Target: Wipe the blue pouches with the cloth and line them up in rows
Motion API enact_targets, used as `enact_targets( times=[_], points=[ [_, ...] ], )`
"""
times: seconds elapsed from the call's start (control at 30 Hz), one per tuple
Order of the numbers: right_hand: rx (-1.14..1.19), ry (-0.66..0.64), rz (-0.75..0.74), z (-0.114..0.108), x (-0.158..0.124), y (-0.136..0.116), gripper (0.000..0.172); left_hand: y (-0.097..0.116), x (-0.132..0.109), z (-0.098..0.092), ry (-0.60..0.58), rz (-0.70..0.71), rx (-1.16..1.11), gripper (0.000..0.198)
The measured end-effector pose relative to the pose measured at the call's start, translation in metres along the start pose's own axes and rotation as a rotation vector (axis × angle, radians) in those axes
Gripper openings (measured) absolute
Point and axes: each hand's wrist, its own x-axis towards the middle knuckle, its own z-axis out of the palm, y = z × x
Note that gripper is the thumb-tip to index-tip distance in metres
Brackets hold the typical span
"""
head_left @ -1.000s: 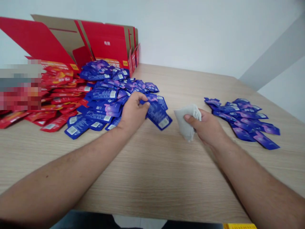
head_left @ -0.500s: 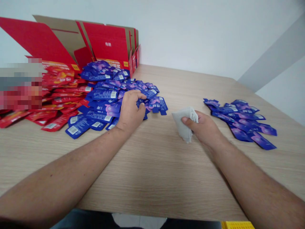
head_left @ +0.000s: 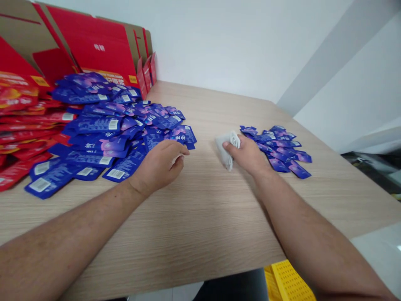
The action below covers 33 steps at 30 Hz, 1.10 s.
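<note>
My right hand (head_left: 249, 155) is closed around a folded white cloth (head_left: 226, 151), thumb on the near side, held just above the table. My left hand (head_left: 161, 165) hangs at the near right edge of a large pile of blue pouches (head_left: 111, 125). Its fingers bend loosely, with a gap between thumb and forefinger, and nothing shows in them. Beyond my right hand lies a smaller group of blue pouches (head_left: 282, 148), overlapping one another.
Red pouches (head_left: 28, 133) are heaped at the far left. Red cardboard boxes (head_left: 94, 42) with raised flaps stand behind the piles against the wall. A yellow perforated crate (head_left: 290, 280) sits below the table's (head_left: 194, 234) front edge. Dark items (head_left: 372, 171) appear blurred at right.
The view has swung to the right. My left hand has drawn back from over the blue pile toward its near edge. My right hand still grips the cloth.
</note>
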Motion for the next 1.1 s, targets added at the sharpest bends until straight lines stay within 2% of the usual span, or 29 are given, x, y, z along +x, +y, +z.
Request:
enact_targets(
  times=[0.13, 0.23, 0.33, 0.47, 0.6, 0.77, 0.9, 1.0, 1.1],
  points=[
    [-0.232, 0.156, 0.064, -0.02, 0.016, 0.022, 0.037, -0.001, 0.0, 0.001, -0.027, -0.02, 0.0, 0.023],
    [-0.39, 0.196, 0.173, -0.031, 0.025, 0.042, 0.045, 0.0, -0.001, 0.001, -0.029, 0.01, 0.004, 0.023],
    [-0.495, 0.161, 0.255, -0.036, 0.029, 0.059, 0.049, 0.0, -0.001, 0.001, -0.016, 0.05, 0.002, 0.023],
    [-0.525, 0.052, 0.26, -0.034, 0.031, 0.072, 0.044, 0.0, -0.001, 0.001, -0.045, 0.046, -0.002, 0.024],
    [-0.542, -0.044, 0.21, -0.032, 0.03, 0.067, 0.04, 0.0, 0.0, 0.002, -0.085, 0.036, -0.014, 0.024],
    [-0.507, -0.188, 0.107, -0.027, 0.022, 0.046, 0.031, -0.001, 0.0, 0.003, -0.093, 0.033, -0.02, 0.024],
    [-0.467, -0.248, 0.023, -0.02, 0.013, 0.03, 0.028, -0.001, 0.0, 0.003, -0.073, 0.069, -0.017, 0.024],
    [-0.42, -0.214, -0.032, -0.021, 0.011, 0.027, 0.029, 0.0, 0.0, 0.003, -0.051, 0.079, -0.017, 0.024],
    [-0.435, -0.056, -0.018, -0.029, 0.016, 0.037, 0.034, 0.0, 0.0, 0.004, -0.051, 0.08, -0.01, 0.023]
  ],
)
